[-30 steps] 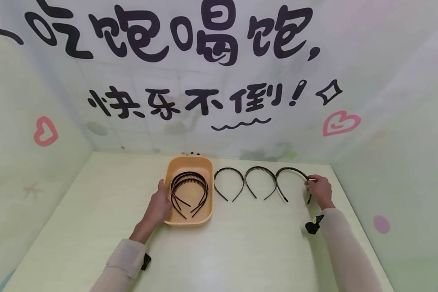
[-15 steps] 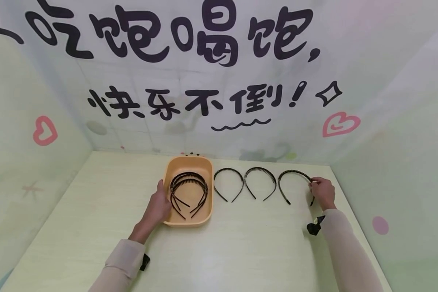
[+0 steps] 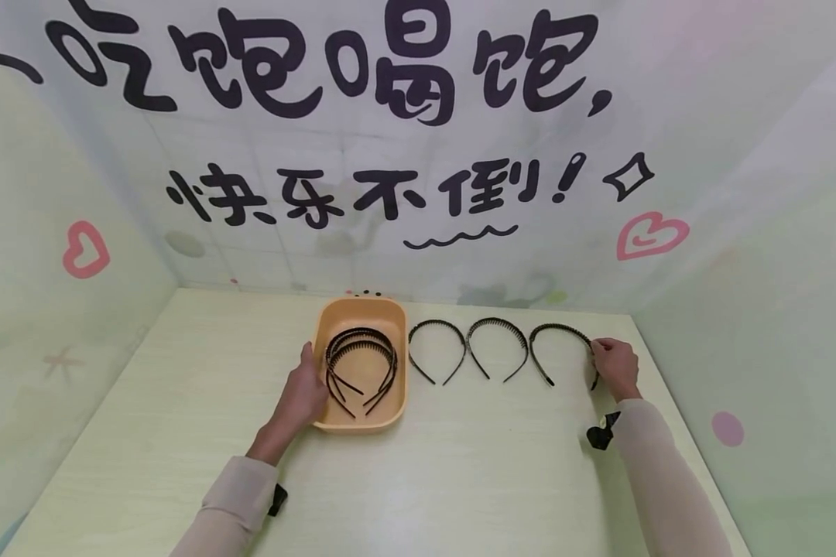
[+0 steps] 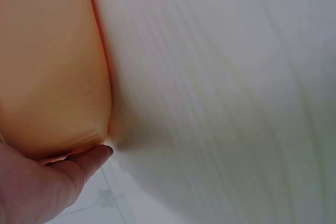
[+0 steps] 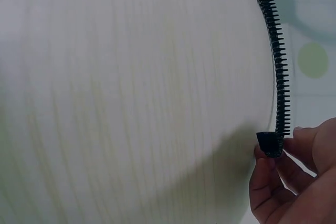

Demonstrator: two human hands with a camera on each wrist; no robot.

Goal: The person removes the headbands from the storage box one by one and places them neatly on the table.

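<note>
An orange plastic tray (image 3: 399,402) stands near the back of the table, with several black toothed headbands (image 3: 361,347) nested inside. My left hand (image 3: 305,393) grips its left side, thumb up at the rim; in the left wrist view the fingers (image 4: 89,163) curl against the tray's outer wall (image 4: 58,72). To the right, two headbands lie in a row, one (image 3: 437,322) beside the tray and one (image 3: 497,321) after it. My right hand (image 3: 616,367) pinches the right side of a third headband (image 3: 560,328); the right wrist view shows its teeth (image 5: 278,72) above the fingertips.
A pale wood-grain table (image 3: 418,487) carries everything. Printed walls enclose it at the back (image 3: 362,263) and both sides. The table's right edge runs close beside my right forearm (image 3: 662,472).
My right hand has shifted the third headband slightly to the right, apart from the middle one, then slightly back. The left hand and the tray have stayed in place.
</note>
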